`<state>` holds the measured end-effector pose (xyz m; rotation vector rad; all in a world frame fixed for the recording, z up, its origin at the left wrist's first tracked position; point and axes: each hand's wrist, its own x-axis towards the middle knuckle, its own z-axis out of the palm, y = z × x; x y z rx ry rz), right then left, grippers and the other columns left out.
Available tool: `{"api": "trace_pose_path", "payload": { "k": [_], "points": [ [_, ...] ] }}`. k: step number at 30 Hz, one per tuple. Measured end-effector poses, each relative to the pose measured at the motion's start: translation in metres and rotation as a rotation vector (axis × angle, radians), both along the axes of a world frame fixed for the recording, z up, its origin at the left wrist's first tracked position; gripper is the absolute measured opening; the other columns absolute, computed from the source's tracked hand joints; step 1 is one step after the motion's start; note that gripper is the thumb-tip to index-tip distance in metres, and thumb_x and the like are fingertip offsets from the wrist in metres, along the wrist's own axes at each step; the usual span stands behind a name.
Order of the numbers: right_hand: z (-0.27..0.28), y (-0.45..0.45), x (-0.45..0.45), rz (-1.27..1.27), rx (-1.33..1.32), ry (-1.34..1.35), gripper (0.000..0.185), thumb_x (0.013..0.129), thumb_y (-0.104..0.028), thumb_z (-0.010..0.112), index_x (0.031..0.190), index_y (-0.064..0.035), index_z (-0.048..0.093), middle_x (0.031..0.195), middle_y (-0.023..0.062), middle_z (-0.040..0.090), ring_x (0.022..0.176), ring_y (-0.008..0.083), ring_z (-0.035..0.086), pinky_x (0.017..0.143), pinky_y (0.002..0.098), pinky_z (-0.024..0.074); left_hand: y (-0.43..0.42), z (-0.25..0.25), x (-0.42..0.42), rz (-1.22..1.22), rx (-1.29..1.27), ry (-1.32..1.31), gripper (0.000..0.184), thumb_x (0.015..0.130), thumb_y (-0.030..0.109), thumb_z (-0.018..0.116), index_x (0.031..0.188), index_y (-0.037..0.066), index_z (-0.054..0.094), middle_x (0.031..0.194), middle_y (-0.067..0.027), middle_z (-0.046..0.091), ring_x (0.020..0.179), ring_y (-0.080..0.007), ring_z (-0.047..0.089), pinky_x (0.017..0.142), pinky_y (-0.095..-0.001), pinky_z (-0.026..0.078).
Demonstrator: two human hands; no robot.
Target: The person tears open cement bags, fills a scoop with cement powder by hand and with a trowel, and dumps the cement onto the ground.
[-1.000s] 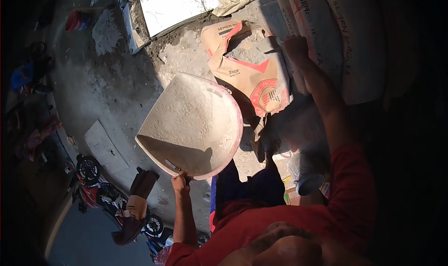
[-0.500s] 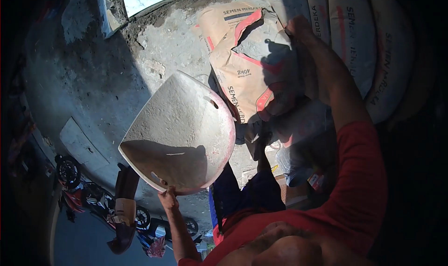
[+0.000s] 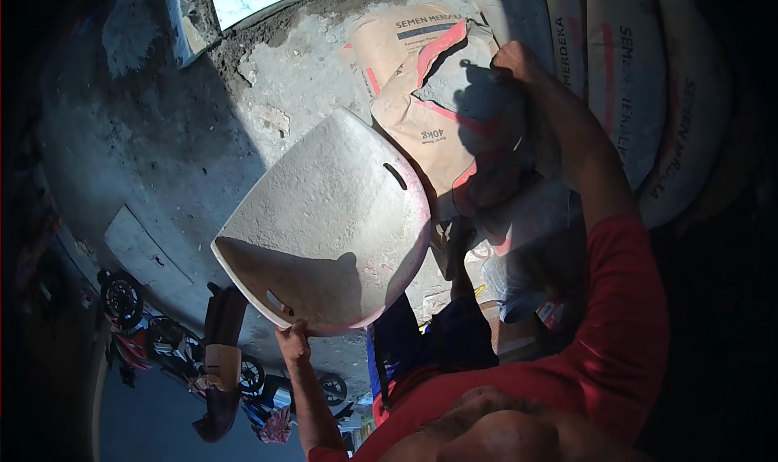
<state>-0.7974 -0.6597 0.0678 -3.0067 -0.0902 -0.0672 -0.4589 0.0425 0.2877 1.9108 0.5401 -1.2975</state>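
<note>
My left hand (image 3: 294, 342) is closed on the rim of a large pale scoop-shaped pan (image 3: 324, 198) beside its handle slot. Grey dust coats the inside of the pan, and a second slot shows on its far side. My right hand (image 3: 515, 60) is closed on the upper edge of a torn paper cement bag (image 3: 421, 130), marked 40kg. Grey cement powder (image 3: 458, 81) shows through the bag's red-edged tear. The pan's side lies close against the bag; whether they touch I cannot tell.
Several full cement bags (image 3: 624, 81) stand in a row at the right. Another cement bag (image 3: 377, 36) lies behind the torn one. A flat board (image 3: 150, 247) lies on the concrete floor (image 3: 186, 162) at left. Parked motorcycles (image 3: 162, 332) are at lower left. A clear plastic wrapper (image 3: 519, 288) is near my legs.
The pan has moved right and slightly up, closer to the torn bag, and turned a little. My right hand keeps its grip on the bag's edge.
</note>
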Motion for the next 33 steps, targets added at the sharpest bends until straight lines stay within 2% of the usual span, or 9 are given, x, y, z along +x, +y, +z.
{"api": "trace_pose_path", "payload": {
  "k": [1,3,9,11,14,16,17,28,33],
  "points": [
    [0.003,0.006,0.007,0.002,0.001,-0.002,0.012,0.061,-0.016,0.059,0.052,-0.0136,0.052,0.058,0.0082,0.054,0.056,0.0216,0.058,0.049,0.0350,0.0468,-0.007,-0.002,-0.002,0.015,-0.042,-0.054,0.058,0.069,-0.004,0.054,0.126,-0.008,0.044,0.102,-0.0087,0.056,0.080,-0.0141,0.055,0.071,-0.0240,0.044],
    [0.015,0.027,0.010,-0.172,-0.319,0.536,0.008,0.063,-0.015,0.058,0.058,-0.0095,0.060,0.064,0.0113,0.059,0.060,0.0242,0.061,0.053,0.0349,0.0490,-0.012,-0.005,0.003,-0.002,-0.030,-0.025,0.059,0.068,-0.004,0.055,0.126,-0.008,0.044,0.103,-0.0085,0.056,0.081,-0.0138,0.054,0.071,-0.0233,0.043],
    [0.063,0.028,0.012,-0.423,-0.129,0.869,0.020,0.072,-0.019,0.054,0.076,-0.0085,0.070,0.078,0.0140,0.067,0.076,0.0299,0.066,0.068,0.0398,0.0529,-0.029,0.009,0.007,-0.047,-0.072,-0.046,0.061,0.068,-0.005,0.055,0.127,-0.010,0.042,0.107,-0.0091,0.056,0.086,-0.0136,0.053,0.073,-0.0230,0.042],
    [0.061,0.022,0.010,-0.596,-0.077,0.849,0.021,0.073,-0.021,0.053,0.077,-0.0094,0.070,0.081,0.0141,0.067,0.078,0.0298,0.066,0.070,0.0404,0.0528,-0.024,0.000,0.012,-0.083,-0.108,-0.033,0.061,0.068,-0.005,0.055,0.127,-0.010,0.042,0.109,-0.0096,0.056,0.088,-0.0140,0.053,0.075,-0.0232,0.042],
    [0.113,0.027,0.005,-0.674,-0.032,0.824,0.021,0.074,-0.022,0.053,0.080,-0.0106,0.070,0.085,0.0138,0.067,0.081,0.0295,0.067,0.072,0.0409,0.0531,-0.009,0.006,0.012,-0.189,-0.083,-0.138,0.053,0.070,0.000,0.055,0.123,-0.004,0.050,0.066,0.0057,0.048,0.052,-0.0043,0.042,0.048,-0.0208,0.033],
    [0.134,0.025,0.012,-0.572,-0.038,0.817,0.020,0.074,-0.020,0.054,0.081,-0.0110,0.070,0.087,0.0135,0.068,0.082,0.0294,0.067,0.071,0.0408,0.0534,-0.034,0.015,0.014,-0.172,-0.121,-0.037,0.059,0.069,-0.006,0.054,0.126,-0.013,0.043,0.114,-0.0107,0.055,0.094,-0.0159,0.053,0.081,-0.0239,0.041],
    [0.141,0.024,0.014,-0.538,-0.102,0.832,0.018,0.074,-0.019,0.055,0.081,-0.0113,0.070,0.086,0.0131,0.068,0.082,0.0290,0.067,0.071,0.0409,0.0538,-0.038,0.013,0.014,-0.174,-0.125,-0.038,0.059,0.069,-0.006,0.054,0.126,-0.013,0.043,0.114,-0.0107,0.055,0.094,-0.0159,0.053,0.081,-0.0239,0.041],
    [0.294,0.109,0.075,-0.479,-0.114,0.747,0.012,0.074,-0.016,0.058,0.083,-0.0101,0.064,0.078,0.0108,0.065,0.078,0.0275,0.067,0.064,0.0415,0.0536,-0.058,0.043,0.005,-0.153,-0.200,-0.017,0.059,0.071,-0.002,0.053,0.129,-0.011,0.040,0.066,0.0001,0.051,0.051,-0.0094,0.046,0.047,-0.0235,0.037],
    [0.297,0.210,0.108,-0.581,0.168,0.499,0.015,0.077,-0.017,0.056,0.087,-0.0059,0.059,0.084,0.0134,0.063,0.081,0.0272,0.064,0.066,0.0419,0.0504,-0.050,0.037,-0.005,-0.003,-0.326,0.131,0.058,0.071,-0.005,0.052,0.128,-0.006,0.041,0.066,-0.0028,0.053,0.052,-0.0112,0.049,0.048,-0.0243,0.041]
  ]
}}
